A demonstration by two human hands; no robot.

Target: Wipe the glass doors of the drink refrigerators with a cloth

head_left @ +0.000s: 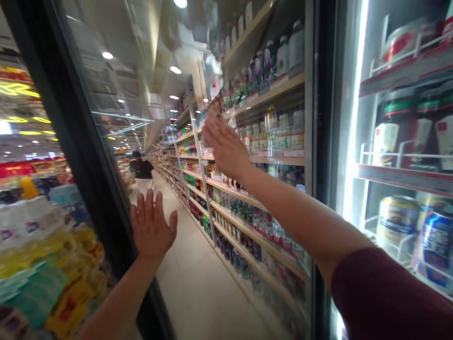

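My left hand [152, 226] is raised with its palm flat and fingers apart, against or just before the glass door [191, 293], close to its dark frame. It holds nothing. Higher up, my right hand [226, 146] reaches across to the same glass, its fingers held together and blurred. A mottled pinkish-brown patch [214, 109] shows at those fingertips; whether it is a cloth or a reflection I cannot tell. The black door frame [67, 123] slants down on the left.
On the right, the lit cooler [406, 177] holds dark bottles [385, 127] and cans [433, 245] on wire-edged shelves. Bottle-filled shelves [255, 203] show in the glass, with a person [141, 167] in the aisle. Packaged goods [42, 283] lie at lower left.
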